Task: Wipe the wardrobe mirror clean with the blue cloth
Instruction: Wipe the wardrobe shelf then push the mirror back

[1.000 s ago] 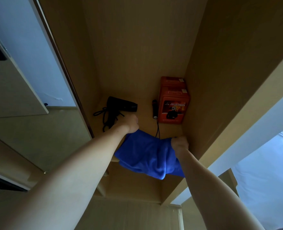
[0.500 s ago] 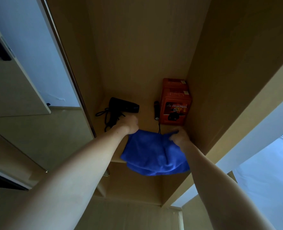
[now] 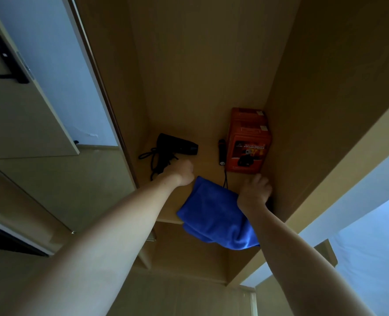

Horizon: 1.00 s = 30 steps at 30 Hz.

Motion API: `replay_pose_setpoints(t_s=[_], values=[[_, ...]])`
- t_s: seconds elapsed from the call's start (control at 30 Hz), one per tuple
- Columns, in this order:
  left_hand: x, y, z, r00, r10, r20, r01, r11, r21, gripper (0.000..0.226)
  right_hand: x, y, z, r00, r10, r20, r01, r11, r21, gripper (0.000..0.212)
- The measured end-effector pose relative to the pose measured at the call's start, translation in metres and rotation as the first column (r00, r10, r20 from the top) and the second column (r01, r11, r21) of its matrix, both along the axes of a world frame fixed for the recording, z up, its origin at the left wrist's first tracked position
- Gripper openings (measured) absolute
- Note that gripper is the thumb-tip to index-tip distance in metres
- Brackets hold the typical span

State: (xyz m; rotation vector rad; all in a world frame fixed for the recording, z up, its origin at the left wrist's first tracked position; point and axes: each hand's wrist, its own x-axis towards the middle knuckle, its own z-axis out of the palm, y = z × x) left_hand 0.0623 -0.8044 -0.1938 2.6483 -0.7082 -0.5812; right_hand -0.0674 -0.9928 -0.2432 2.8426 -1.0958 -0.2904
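- Head view: both hands have pushed the blue cloth [image 3: 214, 215] farther onto the shelf [image 3: 208, 163]; it drapes over the near edge.
- Left hand [image 3: 181, 173] grips one corner, right hand [image 3: 255, 190] the other (fingers curled).
- Soft, light, floppy; best gathered at the bunched middle.

blue cloth [image 3: 214, 215] on shelf [image 3: 207, 163], both hands touching

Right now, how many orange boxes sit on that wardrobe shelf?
2: one orange box at the front by the right wall, beside the black flashlight; a second orange box directly behind it. More could be hidden behind.
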Motion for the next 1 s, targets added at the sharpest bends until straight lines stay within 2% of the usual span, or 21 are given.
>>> replay_pose_setpoints(t_s=[0.03,0.07,0.1,0.13,0.2,0.23,0.3,0.37,0.43,0.53,0.6,0.73,0.8,0.87,0.93,1.0], values=[[-0.001,0.001,0.0,1.0,0.005,-0.002,-0.005,1.0,0.0,0.03,0.008,0.001,-0.006,0.994,0.1,0.052,-0.1,0.995,0.007,0.042],[-0.002,0.002,0.0,1.0,0.007,-0.002,-0.007,1.0,0.003,0.03,0.015,0.003,-0.01,0.979,0.149,0.141,-0.165,0.981,0.107,0.028],[-0.002,0.003,0.0,1.0,0.003,-0.001,-0.003,1.0,0.009,0.028,0.022,0.004,-0.018,0.968,0.12,0.219,-0.178,0.946,0.269,0.024],[-0.003,0.004,0.0,1.0,-0.002,0.001,0.002,1.0,0.017,0.025,0.025,0.007,-0.023,0.97,0.077,0.23,-0.17,0.892,0.419,0.031],[-0.002,0.007,-0.001,1.0,-0.003,0.014,0.003,1.0,0.026,0.022,0.031,0.011,-0.033,0.974,0.084,0.209,-0.187,0.822,0.539,0.045],[-0.001,0.009,-0.001,1.0,-0.002,0.021,0.002,1.0,0.03,0.023,0.034,0.012,-0.038,0.976,0.114,0.186,-0.199,0.809,0.553,0.047],[-0.001,0.013,0.004,1.0,0.004,0.024,-0.005,1.0,0.03,0.027,0.037,0.018,-0.04,0.978,0.116,0.174,-0.198,0.784,0.589,0.035],[-0.001,0.015,0.011,1.0,0.015,0.014,-0.015,0.999,0.029,0.026,0.041,0.023,-0.024,0.957,0.074,0.281,-0.239,0.751,0.615,0.018],[-0.001,0.016,0.018,1.0,0.017,0.013,-0.017,1.0,0.02,0.025,0.049,0.026,0.002,0.868,0.048,0.495,-0.368,0.73,0.576,0.019],[0.001,0.019,0.029,1.0,0.017,0.018,-0.017,1.0,-0.004,0.027,0.055,0.027,0.051,0.676,-0.14,0.724,-0.456,0.692,0.559,0.028],[0.001,0.02,0.037,0.999,0.018,0.026,-0.018,1.0,-0.018,0.029,0.056,0.025,0.074,0.621,-0.235,0.748,-0.469,0.653,0.595,0.029],[0.002,0.02,0.058,0.997,0.039,0.069,-0.037,0.999,-0.023,0.029,0.062,0.017,0.108,0.492,-0.383,0.782,-0.458,0.65,0.607,0.029],[0.003,0.021,0.064,0.996,0.039,0.085,-0.037,0.999,-0.024,0.033,0.061,0.021,0.124,0.483,-0.406,0.776,-0.484,0.615,0.623,0.025],[0.004,0.022,0.068,0.994,0.037,0.103,-0.036,0.999,-0.01,0.034,0.061,0.023,0.13,0.481,-0.328,0.813,-0.52,0.64,0.566,0.022],[0.003,0.023,0.073,0.993,0.046,0.111,-0.044,0.999,-0.014,0.031,0.059,0.029,0.138,0.445,-0.343,0.827,-0.532,0.642,0.552,0.02],[0.002,0.026,0.077,0.992,0.046,0.117,-0.046,0.999,-0.007,0.026,0.061,0.03,0.146,0.449,-0.423,0.787,-0.568,0.544,0.617,0.014]])
